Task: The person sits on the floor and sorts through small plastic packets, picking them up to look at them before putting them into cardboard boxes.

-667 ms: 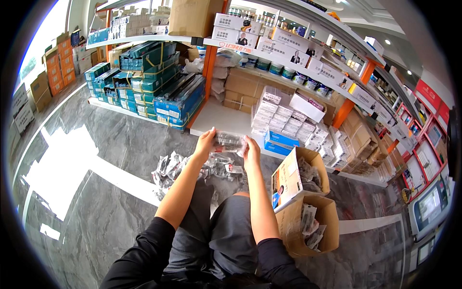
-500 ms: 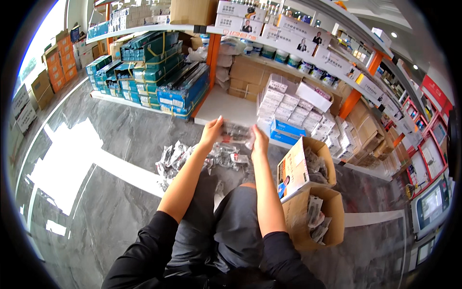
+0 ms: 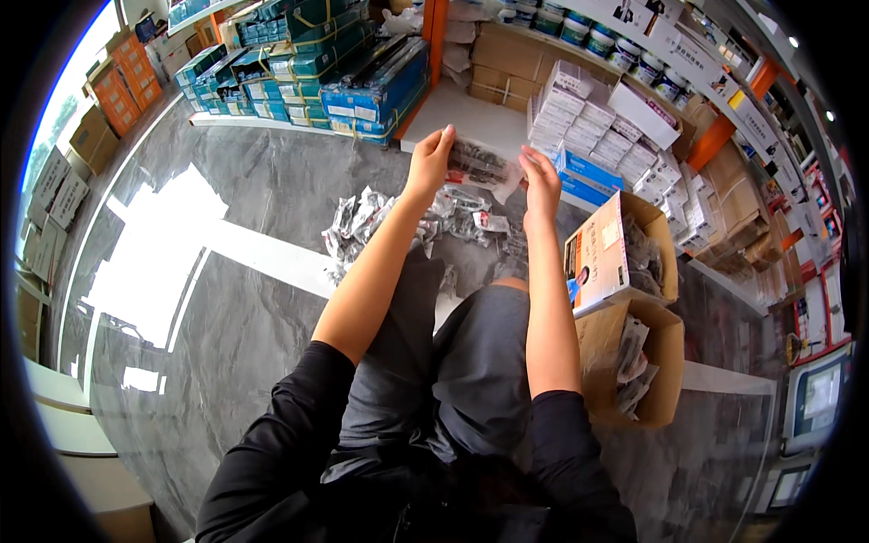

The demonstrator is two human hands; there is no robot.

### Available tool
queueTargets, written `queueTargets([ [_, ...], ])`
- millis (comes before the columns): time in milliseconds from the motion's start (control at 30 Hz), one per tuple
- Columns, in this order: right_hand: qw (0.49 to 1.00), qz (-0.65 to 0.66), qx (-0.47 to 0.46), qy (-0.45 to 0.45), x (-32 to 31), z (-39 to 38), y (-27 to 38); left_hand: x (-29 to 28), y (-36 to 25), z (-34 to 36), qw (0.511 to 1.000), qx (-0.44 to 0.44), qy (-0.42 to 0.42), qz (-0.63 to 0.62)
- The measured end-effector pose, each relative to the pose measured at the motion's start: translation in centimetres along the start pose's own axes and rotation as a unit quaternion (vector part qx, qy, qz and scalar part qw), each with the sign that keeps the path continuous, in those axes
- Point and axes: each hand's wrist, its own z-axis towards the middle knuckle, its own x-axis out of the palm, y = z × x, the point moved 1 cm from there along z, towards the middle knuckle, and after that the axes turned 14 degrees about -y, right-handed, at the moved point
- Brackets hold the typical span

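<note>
A clear plastic bag (image 3: 482,166) with dark contents stretches between my two hands above the floor. My left hand (image 3: 429,165) is closed on its left end, thumb on top. At the right end, my right hand (image 3: 542,188) pinches the edge, its fingers rather straight. What exactly is inside the bag is too small to tell. Below and in front of my knees lies a loose pile of similar bagged parts (image 3: 367,217) on the floor. Beside my right forearm stand two open cartons, a printed carton (image 3: 597,244) and a plain brown carton (image 3: 665,362), both holding bagged pieces.
Ahead is a shelf rack with an orange post (image 3: 434,41) and a white bottom board (image 3: 430,127). Teal and blue boxes (image 3: 376,104) are stacked left of the post. Small white boxes (image 3: 579,113) and a blue box (image 3: 588,178) sit to the right.
The view has shifted, so the scene sits higher and further right. Both hands still have the bag between them; the right hand's fingers are straighter than before.
</note>
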Motion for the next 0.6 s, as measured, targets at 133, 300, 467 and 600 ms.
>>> queueTargets([
  [133, 0.988, -0.090, -0.114, 0.059, 0.1, 0.8, -1.3, 0.3, 0.4, 0.0, 0.996, -0.020, 0.078, 0.029],
  [300, 0.972, -0.132, -0.114, 0.158, 1.4, -0.5, -0.2, 1.1, -0.2, -1.0, 0.984, 0.053, 0.106, 0.130],
  [467, 0.971, -0.119, -0.102, 0.181, 1.5, -0.9, 0.1, 1.1, 0.2, -1.0, 0.981, 0.050, 0.114, 0.147],
  [600, 0.967, -0.150, -0.117, 0.167, 1.2, -0.8, 0.3, 1.5, -0.2, -1.4, 0.979, 0.058, 0.109, 0.159],
])
